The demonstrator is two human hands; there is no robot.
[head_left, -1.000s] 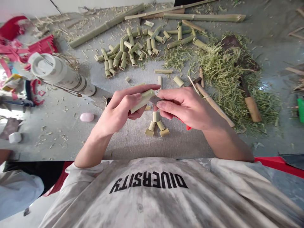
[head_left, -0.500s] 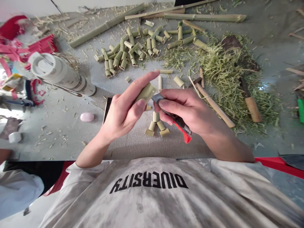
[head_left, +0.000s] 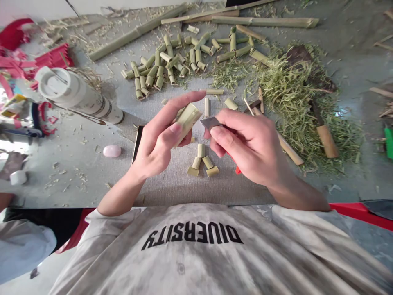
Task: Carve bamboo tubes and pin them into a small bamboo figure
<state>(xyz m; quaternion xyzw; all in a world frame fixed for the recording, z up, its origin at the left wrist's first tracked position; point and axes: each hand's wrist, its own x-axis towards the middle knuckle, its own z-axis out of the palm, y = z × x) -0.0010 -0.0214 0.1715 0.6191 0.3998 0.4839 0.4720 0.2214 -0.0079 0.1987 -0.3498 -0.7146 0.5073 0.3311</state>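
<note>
Between the thumb and fingers of my left hand (head_left: 159,139) is a short pale-green bamboo piece (head_left: 188,117), its far end tilted up to the right. My right hand (head_left: 245,139) is closed around a utility knife (head_left: 211,122) with a grey blade end and a red handle, most of it hidden by the fingers. The blade tip stands just right of the bamboo, with a small gap between them. Below the hands, several bamboo bits (head_left: 201,150) lie on the table in a small forked figure. Loose bamboo pieces (head_left: 231,104) lie beyond my fingers.
Many cut bamboo segments (head_left: 159,69) lie farther back, with long bamboo poles (head_left: 138,35) behind. At right, a heap of green shavings (head_left: 282,86) partly covers a wooden-handled tool (head_left: 328,141). A white bottle (head_left: 82,96) and a pink oval object (head_left: 112,151) are at left.
My right hand has drawn the knife slightly right, away from the bamboo, and turned so that less of the red handle shows. The bamboo piece has rolled in my left hand.
</note>
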